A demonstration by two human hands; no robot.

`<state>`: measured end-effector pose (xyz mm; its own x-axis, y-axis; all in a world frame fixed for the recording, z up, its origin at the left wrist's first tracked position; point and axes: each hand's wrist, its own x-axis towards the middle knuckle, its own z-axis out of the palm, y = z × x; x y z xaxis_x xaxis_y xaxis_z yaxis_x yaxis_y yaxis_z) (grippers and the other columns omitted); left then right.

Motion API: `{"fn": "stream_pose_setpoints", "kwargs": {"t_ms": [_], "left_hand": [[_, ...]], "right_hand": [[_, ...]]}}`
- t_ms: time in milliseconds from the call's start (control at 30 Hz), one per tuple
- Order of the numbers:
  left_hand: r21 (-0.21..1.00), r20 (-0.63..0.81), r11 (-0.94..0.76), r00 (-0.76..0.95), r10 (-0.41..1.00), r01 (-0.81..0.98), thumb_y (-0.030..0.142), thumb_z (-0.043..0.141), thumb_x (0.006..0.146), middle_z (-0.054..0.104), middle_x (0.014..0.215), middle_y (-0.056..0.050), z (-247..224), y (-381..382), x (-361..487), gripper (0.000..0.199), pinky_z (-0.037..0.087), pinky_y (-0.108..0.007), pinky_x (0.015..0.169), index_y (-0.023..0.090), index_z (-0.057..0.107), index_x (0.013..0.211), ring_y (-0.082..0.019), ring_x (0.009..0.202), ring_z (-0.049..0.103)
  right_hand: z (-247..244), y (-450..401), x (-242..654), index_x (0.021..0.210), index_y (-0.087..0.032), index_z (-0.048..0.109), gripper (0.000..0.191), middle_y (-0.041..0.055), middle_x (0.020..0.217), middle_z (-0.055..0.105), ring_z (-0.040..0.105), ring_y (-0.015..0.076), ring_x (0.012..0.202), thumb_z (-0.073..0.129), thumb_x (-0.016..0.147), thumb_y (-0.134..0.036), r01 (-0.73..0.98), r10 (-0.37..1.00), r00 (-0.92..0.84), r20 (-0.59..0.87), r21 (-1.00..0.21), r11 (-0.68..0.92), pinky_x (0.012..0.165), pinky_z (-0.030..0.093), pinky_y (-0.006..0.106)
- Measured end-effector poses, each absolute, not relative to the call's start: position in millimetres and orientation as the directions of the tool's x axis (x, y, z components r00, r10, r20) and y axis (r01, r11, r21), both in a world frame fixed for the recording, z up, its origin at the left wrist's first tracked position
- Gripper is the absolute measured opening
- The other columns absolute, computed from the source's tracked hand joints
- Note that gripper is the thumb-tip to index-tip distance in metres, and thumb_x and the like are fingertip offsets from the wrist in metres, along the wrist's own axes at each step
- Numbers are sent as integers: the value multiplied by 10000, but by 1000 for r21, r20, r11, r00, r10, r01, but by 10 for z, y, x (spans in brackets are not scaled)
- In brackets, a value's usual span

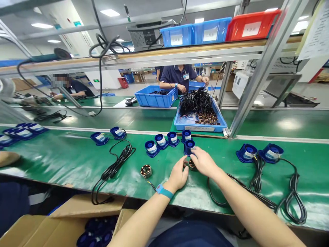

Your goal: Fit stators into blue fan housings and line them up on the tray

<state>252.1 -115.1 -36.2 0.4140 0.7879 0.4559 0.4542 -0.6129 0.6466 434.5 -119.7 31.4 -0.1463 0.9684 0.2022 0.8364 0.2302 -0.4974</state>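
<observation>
My right hand reaches over a small round copper-coil part, its fingertips beside a blue cup-shaped housing; whether it grips either is hidden. Just left of the coil part is my left hand, thumb and fingers apart, a blue strap on its wrist. Several blue housings with white labels, such as one at the row's left end, stand behind my hands. Another coil part with thin wires lies left of my left hand. A black cable passes behind my right forearm.
Two housings with cable bundles lie at right; a coiled cable and more housings at left. A blue tray of black cables stands behind. People work across the bench, and a person's hand is at far left. An open cardboard box sits below.
</observation>
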Motion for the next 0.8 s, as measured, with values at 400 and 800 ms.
{"fn": "stream_pose_setpoints", "kwargs": {"t_ms": [400,800], "left_hand": [[678,437,-524,290,851,515,385,669,890,481,1459,-152,-80,-363,2723,586,346,-502,1196,212,493,1422,-297,1414,423],[811,327,-367,166,930,456,297,776,770,615,1295,-121,-153,-775,2762,851,468,-446,1078,252,372,1517,-275,1213,612]], "right_hand": [[44,-1390,4262,1282,-176,592,386,119,1251,656,559,281,1101,684,912,-235,869,940,-238,243,-380,318,913,413,414],[40,-1284,4779,1197,-134,677,427,176,1216,687,602,322,1111,679,867,-403,765,825,292,483,-636,101,1016,461,506]]}}
